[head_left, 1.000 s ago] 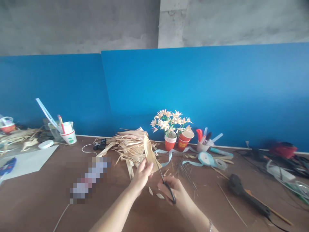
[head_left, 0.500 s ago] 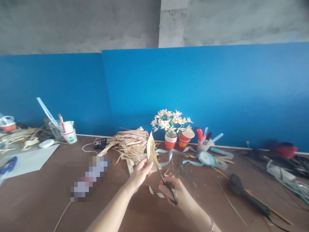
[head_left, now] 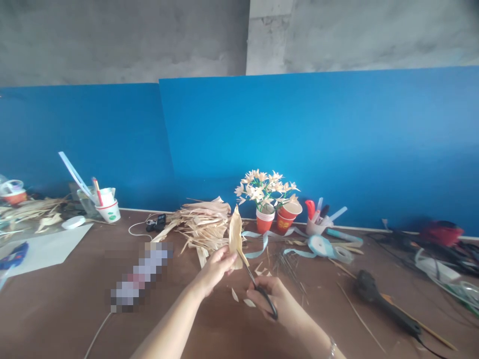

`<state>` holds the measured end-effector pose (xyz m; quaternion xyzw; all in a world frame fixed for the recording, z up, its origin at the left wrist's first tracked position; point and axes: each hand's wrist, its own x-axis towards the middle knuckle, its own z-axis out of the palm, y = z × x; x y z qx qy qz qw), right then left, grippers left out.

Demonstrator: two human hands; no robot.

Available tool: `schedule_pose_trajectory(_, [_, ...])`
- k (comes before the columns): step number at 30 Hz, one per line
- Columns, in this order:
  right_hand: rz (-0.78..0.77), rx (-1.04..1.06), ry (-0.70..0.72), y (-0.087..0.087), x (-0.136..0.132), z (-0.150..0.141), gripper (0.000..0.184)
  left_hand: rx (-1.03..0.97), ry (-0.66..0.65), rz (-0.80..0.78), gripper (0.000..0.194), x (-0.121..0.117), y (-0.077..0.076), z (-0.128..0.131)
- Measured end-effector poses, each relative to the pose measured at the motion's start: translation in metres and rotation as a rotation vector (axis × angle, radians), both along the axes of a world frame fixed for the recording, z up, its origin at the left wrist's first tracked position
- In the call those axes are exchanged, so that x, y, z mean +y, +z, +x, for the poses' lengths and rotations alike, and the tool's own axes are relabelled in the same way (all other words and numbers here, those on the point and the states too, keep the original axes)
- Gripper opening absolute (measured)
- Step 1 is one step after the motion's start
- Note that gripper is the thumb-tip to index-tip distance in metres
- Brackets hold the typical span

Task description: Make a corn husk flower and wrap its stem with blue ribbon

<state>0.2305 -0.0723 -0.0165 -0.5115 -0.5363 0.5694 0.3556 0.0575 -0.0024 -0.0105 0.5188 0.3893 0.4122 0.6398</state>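
Observation:
Between the fingers of my left hand [head_left: 216,270] is a dried corn husk piece [head_left: 235,234], held upright with its pointed tip up. My right hand [head_left: 272,298] is closed round the black handles of a pair of scissors [head_left: 266,299]. The scissor blades reach up and left to the lower right edge of the husk; whether they are parted cannot be made out. Below the hands, small pale husk scraps [head_left: 234,295] lie on the brown table [head_left: 209,329].
Behind my left hand lies a heap of dried husks [head_left: 204,222]. Husk flowers stand in a red paper cup [head_left: 264,223], beside stacked cups [head_left: 287,218]. A ribbon roll [head_left: 320,245], thin wires [head_left: 292,269] and a black glue gun [head_left: 387,304] lie to the right. A blue partition [head_left: 299,124] stands behind.
The husk's lower right part now shows as a narrow strip standing off beside the scissor blades. Both hands have hardly moved; the view has shifted very slightly.

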Motion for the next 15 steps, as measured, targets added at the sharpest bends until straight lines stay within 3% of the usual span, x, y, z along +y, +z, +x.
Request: schedule_pose_trajectory(15, [0.006,-0.086,0.04,0.0048,-0.002,0.0061,0.041,0.019,-0.086,0.011,0.045,0.0021,0.002,-0.0055])
